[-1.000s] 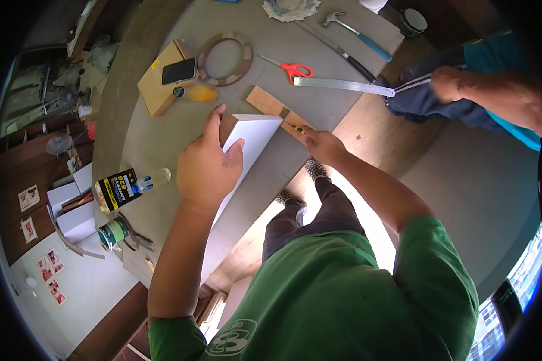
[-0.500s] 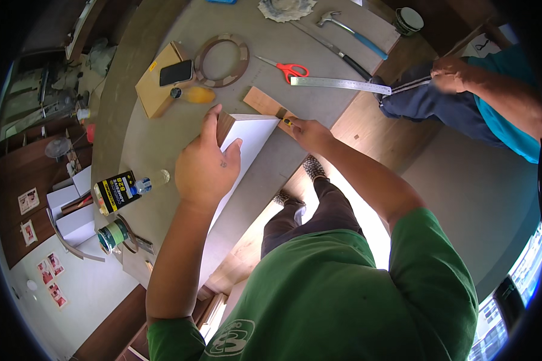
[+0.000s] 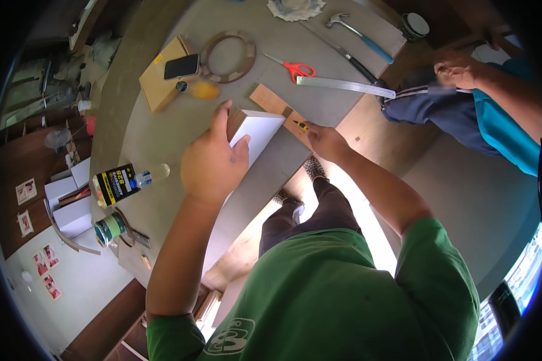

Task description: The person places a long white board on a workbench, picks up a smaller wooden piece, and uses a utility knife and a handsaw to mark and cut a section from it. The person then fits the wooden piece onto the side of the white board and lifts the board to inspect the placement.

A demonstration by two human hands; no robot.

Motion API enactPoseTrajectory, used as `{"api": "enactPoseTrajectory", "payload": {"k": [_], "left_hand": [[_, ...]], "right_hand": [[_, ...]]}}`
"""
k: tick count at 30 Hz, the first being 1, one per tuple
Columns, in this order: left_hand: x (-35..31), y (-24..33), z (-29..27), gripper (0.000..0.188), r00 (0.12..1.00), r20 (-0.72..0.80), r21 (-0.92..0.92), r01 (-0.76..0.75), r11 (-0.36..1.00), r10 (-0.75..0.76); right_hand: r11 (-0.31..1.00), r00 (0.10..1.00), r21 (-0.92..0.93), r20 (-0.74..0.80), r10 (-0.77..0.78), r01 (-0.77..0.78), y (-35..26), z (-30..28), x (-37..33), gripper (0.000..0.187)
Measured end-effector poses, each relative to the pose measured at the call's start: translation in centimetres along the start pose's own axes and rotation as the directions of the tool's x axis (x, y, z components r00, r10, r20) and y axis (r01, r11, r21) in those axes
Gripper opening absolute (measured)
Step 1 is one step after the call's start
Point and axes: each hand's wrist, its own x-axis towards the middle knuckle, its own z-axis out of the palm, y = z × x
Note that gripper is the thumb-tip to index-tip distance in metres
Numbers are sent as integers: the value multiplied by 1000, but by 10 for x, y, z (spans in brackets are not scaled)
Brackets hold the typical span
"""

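My left hand (image 3: 215, 157) is wrapped round a long white-faced board (image 3: 260, 133) with a brown wooden edge, thumb on the white face, fingers on the far side. The board is held tilted over the table. Pinched in my right hand (image 3: 328, 143) is a small yellow-and-black cutter (image 3: 302, 125), just right of the board's far corner; its blade is too small to make out. Behind that corner lies a flat wooden strip (image 3: 270, 101) with a dark patch, running under the cutter toward my right fingers.
On the grey table (image 3: 162, 141) are red scissors (image 3: 296, 69), a steel ruler (image 3: 343, 86), a hammer (image 3: 361, 39), a wooden ring (image 3: 252, 57), a box (image 3: 156, 84) bearing a phone (image 3: 181, 67), an amber bottle (image 3: 203, 90) and an adhesive tin (image 3: 115, 185). A person's hand (image 3: 454, 71) is at right.
My right hand with the cutter has drawn slightly right, leaving a small gap to the board's corner. My left hand and the board have shifted a little right. The whole view has shifted slightly.
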Motion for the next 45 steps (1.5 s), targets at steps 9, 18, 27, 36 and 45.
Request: {"api": "enactPoseTrajectory", "payload": {"k": [9, 18, 27, 36, 45], "left_hand": [[-2, -4, 7, 68, 997, -39, 18, -71, 997, 71], [0, 0, -1, 69, 999, 13, 6, -35, 999, 35], [-2, -5, 2, 69, 998, -15, 39, -67, 997, 68], [0, 2, 0, 68, 1000, 11, -11, 2, 1000, -2], [1, 5, -7, 69, 994, 75, -28, 78, 997, -76]], "right_hand": [[999, 997, 15, -61, -38, 39, 10, 25, 18, 42], [999, 997, -27, -66, -30, 29, 4, 5, -1, 41], [1000, 996, -23, -87, 4, -6, -15, 3, -11, 42], [1000, 998, 19, -62, -22, 23, -7, 14, 20, 42], [995, 994, -61, -68, -82, 78, -1, 20, 16, 42]]}}
